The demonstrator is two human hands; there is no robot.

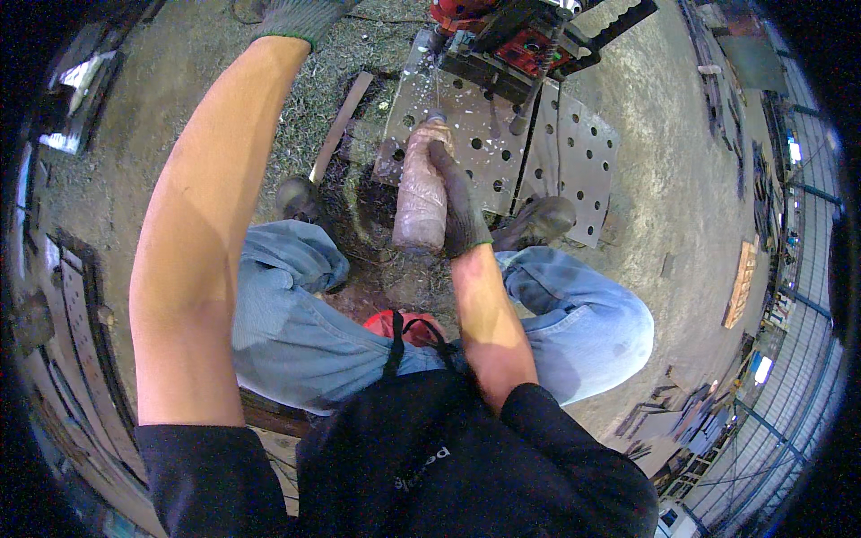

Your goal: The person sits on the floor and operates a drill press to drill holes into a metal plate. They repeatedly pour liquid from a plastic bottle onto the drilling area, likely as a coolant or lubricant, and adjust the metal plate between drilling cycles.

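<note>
My right hand (pixel 465 202), in a dark glove, is wrapped round a dirty, squeezable plastic bottle (pixel 420 202). The bottle tilts away from me, its narrow cap pointing at a red and black drill press (pixel 511 49). From the cap a thin pale line runs toward the drill. Under the drill lies a steel plate (pixel 489 148) with rows of round holes, spotted with white drops near the bit. My left hand (pixel 300 16), in a grey glove, reaches forward beside the machine; the top edge cuts off its fingers.
A second perforated plate (pixel 578 152) adjoins the first on the right. Metal shavings (pixel 332 112) cover the ground left of the plates, where a flat metal strip (pixel 341 125) lies. My shoes flank the work. Metal stock (pixel 682 417) is piled at the right.
</note>
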